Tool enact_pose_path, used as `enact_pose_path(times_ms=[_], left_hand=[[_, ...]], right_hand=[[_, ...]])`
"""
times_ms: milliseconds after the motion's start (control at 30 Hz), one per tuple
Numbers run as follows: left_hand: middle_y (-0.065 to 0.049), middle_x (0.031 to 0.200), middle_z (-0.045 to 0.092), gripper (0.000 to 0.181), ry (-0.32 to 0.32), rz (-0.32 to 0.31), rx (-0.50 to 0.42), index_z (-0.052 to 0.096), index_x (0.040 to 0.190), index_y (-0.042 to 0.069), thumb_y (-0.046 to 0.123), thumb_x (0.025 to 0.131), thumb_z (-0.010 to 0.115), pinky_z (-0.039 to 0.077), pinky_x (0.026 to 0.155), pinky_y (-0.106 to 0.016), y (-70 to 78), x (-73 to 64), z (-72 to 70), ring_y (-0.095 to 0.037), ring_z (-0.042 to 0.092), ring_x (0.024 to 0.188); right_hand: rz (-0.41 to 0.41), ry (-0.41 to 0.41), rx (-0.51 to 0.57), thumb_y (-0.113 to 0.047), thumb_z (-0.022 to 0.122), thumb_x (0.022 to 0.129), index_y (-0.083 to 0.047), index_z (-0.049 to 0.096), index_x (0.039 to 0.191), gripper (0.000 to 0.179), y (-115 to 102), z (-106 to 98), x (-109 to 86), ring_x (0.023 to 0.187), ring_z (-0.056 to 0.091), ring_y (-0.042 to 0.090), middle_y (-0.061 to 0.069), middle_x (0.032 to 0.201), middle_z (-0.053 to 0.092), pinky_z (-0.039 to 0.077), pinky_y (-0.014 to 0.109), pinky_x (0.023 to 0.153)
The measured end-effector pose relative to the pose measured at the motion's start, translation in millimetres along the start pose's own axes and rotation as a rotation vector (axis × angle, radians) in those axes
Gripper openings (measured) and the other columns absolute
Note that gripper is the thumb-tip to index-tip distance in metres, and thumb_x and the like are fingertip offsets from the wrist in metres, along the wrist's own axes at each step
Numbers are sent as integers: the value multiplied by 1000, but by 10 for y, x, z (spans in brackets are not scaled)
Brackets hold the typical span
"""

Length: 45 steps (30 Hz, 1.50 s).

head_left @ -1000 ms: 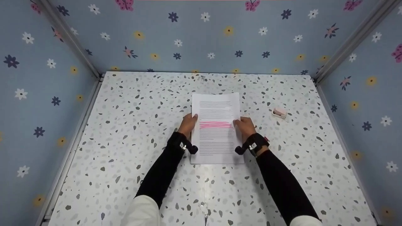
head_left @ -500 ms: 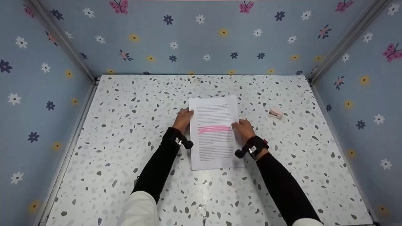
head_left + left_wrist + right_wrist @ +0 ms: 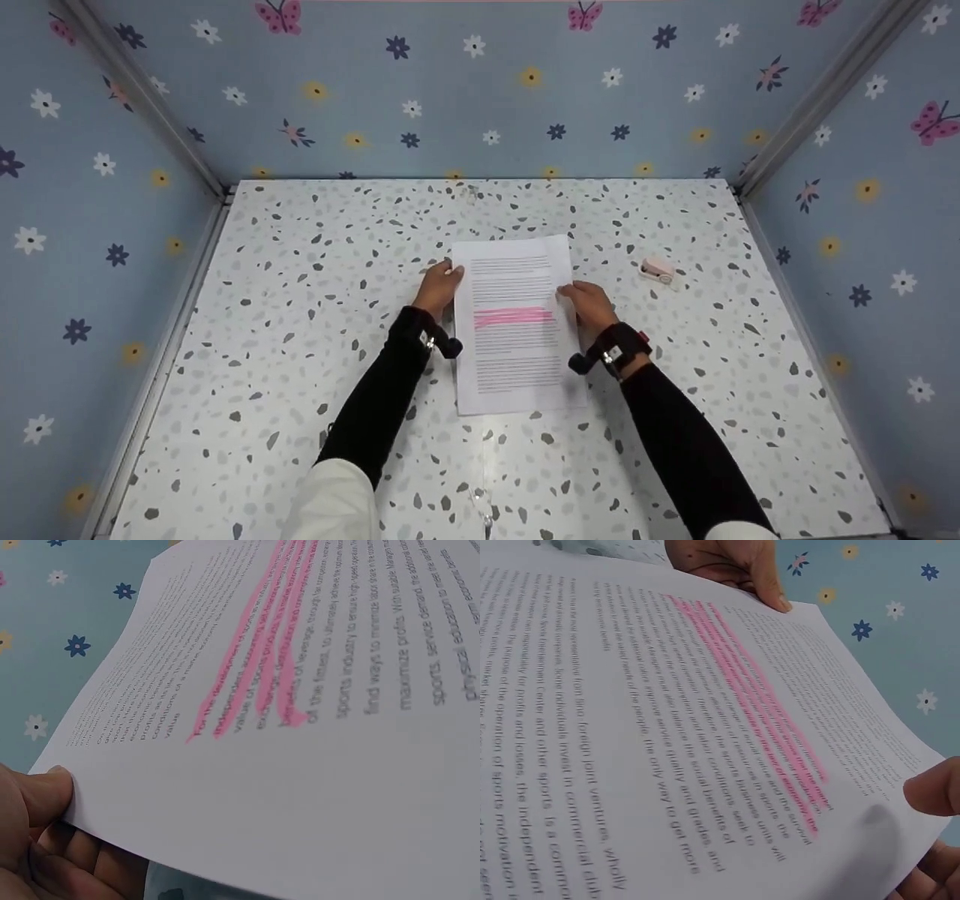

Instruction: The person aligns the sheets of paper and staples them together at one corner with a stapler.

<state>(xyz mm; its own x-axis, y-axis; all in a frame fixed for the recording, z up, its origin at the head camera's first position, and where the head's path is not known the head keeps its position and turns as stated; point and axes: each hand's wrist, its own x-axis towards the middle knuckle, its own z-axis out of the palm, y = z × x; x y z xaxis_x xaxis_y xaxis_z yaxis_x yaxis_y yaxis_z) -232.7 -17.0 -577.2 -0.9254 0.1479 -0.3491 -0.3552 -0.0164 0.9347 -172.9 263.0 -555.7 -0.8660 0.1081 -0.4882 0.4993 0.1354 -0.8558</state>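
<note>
Between my two hands is a white sheet of paper (image 3: 517,367) with printed text and pink highlighter strokes across its middle lines. My left hand (image 3: 439,289) pinches its left edge, thumb on top and fingers curled beneath, as the left wrist view shows at the paper's edge (image 3: 150,802). On the opposite side my right hand (image 3: 590,304) pinches the right edge, its thumb (image 3: 934,787) over the printed face and the fingers under it. Both wrist views show the paper slanting. Whether more than one sheet is held, I cannot tell.
A small pale pink stapler (image 3: 658,271) lies on the speckled white table (image 3: 315,247), right of the paper. Blue flowered walls (image 3: 450,90) stand at the back and both sides. A small clear item lies near the table's far edge (image 3: 480,180).
The paper has come slightly nearer the body in both hands and now slants a little, its lower edge further down. The stapler stays put on the table.
</note>
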Motion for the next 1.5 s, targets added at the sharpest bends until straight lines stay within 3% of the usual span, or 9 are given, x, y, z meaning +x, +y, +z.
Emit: enact_pose_path(times_ms=[200, 433, 667, 800, 900, 1100, 1367, 1500], left_hand=[[-19, 109, 69, 35, -4, 18, 40, 57, 137, -4, 15, 108, 50, 52, 72, -26, 58, -30, 56, -16, 66, 83], [-21, 111, 69, 34, -35, 58, 59, 58, 135, -6, 12, 108, 49, 52, 75, -27, 55, -63, 110, -17, 66, 86], [-15, 108, 69, 37, -46, 18, 65, 54, 137, 3, 24, 107, 55, 50, 69, -28, 141, -47, 19, -18, 67, 83], [-16, 104, 69, 44, -39, 150, 208, 45, 146, 10, 28, 106, 54, 46, 65, -30, 244, -3, -34, -21, 64, 79], [-17, 112, 69, 47, -60, 263, 311, 40, 153, 16, 26, 108, 52, 46, 70, -32, 308, 12, -66, -23, 65, 85], [-13, 126, 67, 34, -98, 406, 450, 60, 140, 10, 17, 110, 47, 43, 76, -30, 327, 26, -105, -24, 66, 89], [-14, 129, 66, 30, -100, 468, 485, 67, 132, 5, 9, 108, 49, 40, 71, -27, 291, 45, -119, -19, 61, 78], [-15, 125, 68, 30, -94, 466, 478, 67, 131, 5, 8, 108, 50, 37, 66, -27, 282, 35, -130, -18, 56, 68]], right_hand=[[-8, 18, 174, -27, 59, 102, -2, 60, 134, 40, -196, -60, 79, 112, 60, 22, 13, 128, 62, 46, 37, 97], [-74, 62, 96, -21, 58, 103, -2, 62, 135, 38, -250, -14, 95, 103, 61, 23, 15, 119, 67, 45, 36, 94], [-142, 78, 102, -15, 57, 103, 3, 62, 133, 36, -242, 68, 75, 100, 61, 24, 19, 118, 67, 46, 33, 90], [-153, 65, 111, -15, 57, 102, 3, 63, 133, 36, -247, 104, 67, 101, 61, 24, 17, 118, 67, 45, 32, 91], [-162, 59, 115, -15, 58, 102, 2, 64, 133, 35, -238, 124, 69, 102, 61, 24, 17, 117, 68, 45, 32, 92], [-161, 53, 92, -17, 59, 102, 1, 65, 131, 35, -229, 126, 66, 100, 61, 24, 17, 114, 69, 44, 33, 92], [-152, 64, 76, -16, 59, 100, 0, 65, 131, 36, -210, 130, 80, 97, 61, 23, 13, 107, 71, 42, 33, 92], [-147, 95, 17, -18, 61, 99, -5, 63, 134, 37, -242, 114, 95, 88, 59, 19, 11, 105, 70, 42, 31, 79]])
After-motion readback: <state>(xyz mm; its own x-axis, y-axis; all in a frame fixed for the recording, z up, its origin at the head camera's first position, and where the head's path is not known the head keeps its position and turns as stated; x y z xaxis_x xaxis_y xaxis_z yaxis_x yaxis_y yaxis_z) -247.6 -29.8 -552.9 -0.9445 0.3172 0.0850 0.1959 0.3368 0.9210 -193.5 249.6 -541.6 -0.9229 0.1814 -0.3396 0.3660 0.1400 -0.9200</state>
